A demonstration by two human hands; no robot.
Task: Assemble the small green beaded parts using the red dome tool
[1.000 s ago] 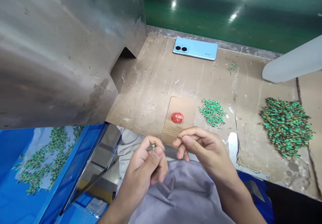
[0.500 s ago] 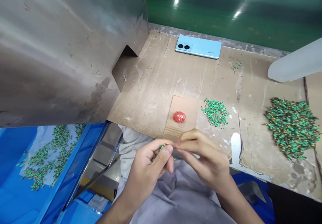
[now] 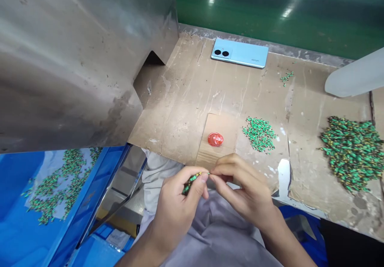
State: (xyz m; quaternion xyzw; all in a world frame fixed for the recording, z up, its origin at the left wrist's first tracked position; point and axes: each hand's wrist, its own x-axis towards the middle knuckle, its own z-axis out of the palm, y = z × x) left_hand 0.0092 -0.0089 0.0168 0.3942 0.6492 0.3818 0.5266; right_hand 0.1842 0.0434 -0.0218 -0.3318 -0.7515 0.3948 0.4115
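Note:
My left hand (image 3: 180, 197) is closed around several small green pieces with yellow and dark ends (image 3: 189, 183), which show between its thumb and curled index finger. My right hand (image 3: 244, 191) is in a pinch, its fingertips meeting the left fingertips at a tiny green piece (image 3: 209, 173). Just beyond the hands, a round red lid-like dish with a glossy surface (image 3: 215, 139) sits on a small cardboard piece (image 3: 223, 123). To its right lies a loose pile of tiny green pieces (image 3: 259, 134).
A larger heap of green-and-yellow pieces (image 3: 355, 153) is at the right. A light blue phone (image 3: 243, 55) lies near the back edge, with a white rounded object (image 3: 354, 75) to its right. A metal panel (image 3: 75, 67) stands at left above a blue tray (image 3: 18, 187) holding more pieces.
The left hand's fingers have shifted, showing more of the green pieces. My right fingertips have stayed close to the left ones. The view has moved slightly.

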